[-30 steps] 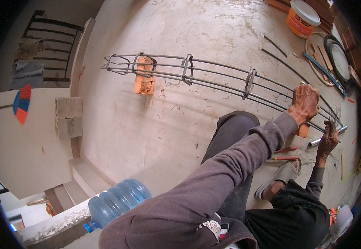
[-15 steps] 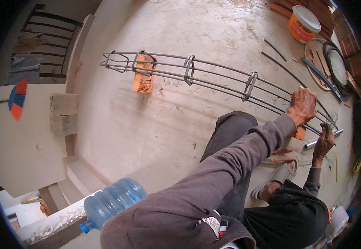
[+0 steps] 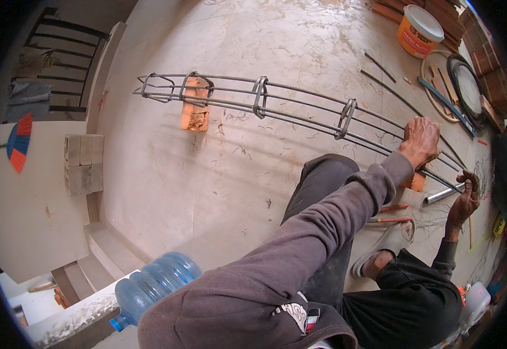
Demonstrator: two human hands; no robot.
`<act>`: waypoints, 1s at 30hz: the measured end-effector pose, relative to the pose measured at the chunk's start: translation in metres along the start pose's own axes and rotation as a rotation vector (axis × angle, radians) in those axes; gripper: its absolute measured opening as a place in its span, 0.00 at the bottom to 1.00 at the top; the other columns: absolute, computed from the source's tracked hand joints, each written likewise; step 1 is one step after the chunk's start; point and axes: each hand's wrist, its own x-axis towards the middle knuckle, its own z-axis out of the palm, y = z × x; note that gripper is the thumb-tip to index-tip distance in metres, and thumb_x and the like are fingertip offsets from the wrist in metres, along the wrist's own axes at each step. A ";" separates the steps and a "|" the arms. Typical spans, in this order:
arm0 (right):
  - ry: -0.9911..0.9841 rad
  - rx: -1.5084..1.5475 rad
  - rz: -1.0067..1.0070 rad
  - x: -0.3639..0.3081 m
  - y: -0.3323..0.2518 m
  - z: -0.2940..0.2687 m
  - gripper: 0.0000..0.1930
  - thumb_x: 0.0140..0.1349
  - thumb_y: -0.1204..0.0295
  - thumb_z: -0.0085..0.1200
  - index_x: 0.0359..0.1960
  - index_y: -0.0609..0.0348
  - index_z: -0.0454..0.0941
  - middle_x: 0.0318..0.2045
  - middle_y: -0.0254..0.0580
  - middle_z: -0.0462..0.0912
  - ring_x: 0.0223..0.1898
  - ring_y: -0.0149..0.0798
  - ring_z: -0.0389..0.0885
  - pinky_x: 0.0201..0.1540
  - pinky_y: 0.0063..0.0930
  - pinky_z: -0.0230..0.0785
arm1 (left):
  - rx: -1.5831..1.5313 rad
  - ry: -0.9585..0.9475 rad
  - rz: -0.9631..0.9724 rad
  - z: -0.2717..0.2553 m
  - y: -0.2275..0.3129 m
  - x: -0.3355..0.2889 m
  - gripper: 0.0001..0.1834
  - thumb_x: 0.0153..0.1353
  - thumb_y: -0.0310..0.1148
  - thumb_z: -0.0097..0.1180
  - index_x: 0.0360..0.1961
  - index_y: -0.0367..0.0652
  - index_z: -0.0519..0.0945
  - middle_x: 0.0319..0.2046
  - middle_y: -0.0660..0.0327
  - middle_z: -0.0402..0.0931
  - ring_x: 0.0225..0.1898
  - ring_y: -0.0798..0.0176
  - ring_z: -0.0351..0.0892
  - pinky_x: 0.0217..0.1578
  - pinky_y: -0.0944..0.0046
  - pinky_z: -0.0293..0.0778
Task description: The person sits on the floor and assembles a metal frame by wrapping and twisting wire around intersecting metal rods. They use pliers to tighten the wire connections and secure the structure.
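A long, narrow rebar cage (image 3: 306, 125) with several stirrups lies across two orange bricks: one brick (image 3: 195, 110) under its far left part, the other brick (image 3: 414, 182) under its right part. My left hand (image 3: 421, 141) reaches across and is closed around the bars near the right end. Beyond the bar ends, my right hand (image 3: 464, 202) has its fingers curled, pinching what looks like thin tie wire (image 3: 483, 176) that spreads in loose strands. A shiny metal tube (image 3: 440, 195) lies beside that hand. What the left fingers cover is hidden.
Loose rods (image 3: 381, 84) lie beyond the cage. An orange bucket (image 3: 419, 35) with a white lid and a black coil (image 3: 465, 87) stand at far right. A red-handled tool (image 3: 394, 220) lies by my foot; a blue water jug (image 3: 156, 286) is at lower left.
My right hand has drawn back from the bar ends, slightly down and to the right. My left hand stays on the cage. The whole view has shifted slightly.
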 end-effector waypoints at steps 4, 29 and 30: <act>-0.022 -0.018 -0.030 0.004 -0.008 -0.005 0.12 0.70 0.76 0.44 0.44 0.63 0.82 0.34 0.39 0.81 0.38 0.32 0.77 0.50 0.29 0.68 | -0.047 -0.066 0.001 -0.016 0.001 -0.003 0.20 0.44 0.46 0.73 0.26 0.38 0.86 0.28 0.46 0.83 0.34 0.48 0.86 0.37 0.54 0.82; -0.062 0.090 0.137 -0.012 0.000 0.034 0.12 0.70 0.71 0.43 0.39 0.64 0.80 0.27 0.38 0.78 0.31 0.31 0.74 0.42 0.28 0.67 | -0.220 0.528 0.227 -0.291 -0.086 -0.093 0.21 0.72 0.42 0.46 0.38 0.34 0.84 0.25 0.57 0.80 0.29 0.66 0.79 0.33 0.69 0.75; -0.066 0.109 0.156 -0.012 0.000 0.037 0.12 0.70 0.71 0.44 0.39 0.64 0.80 0.27 0.38 0.78 0.31 0.31 0.74 0.42 0.27 0.67 | -0.063 0.629 -0.006 -0.314 -0.112 -0.102 0.18 0.69 0.42 0.53 0.38 0.35 0.85 0.28 0.58 0.82 0.31 0.66 0.79 0.34 0.67 0.75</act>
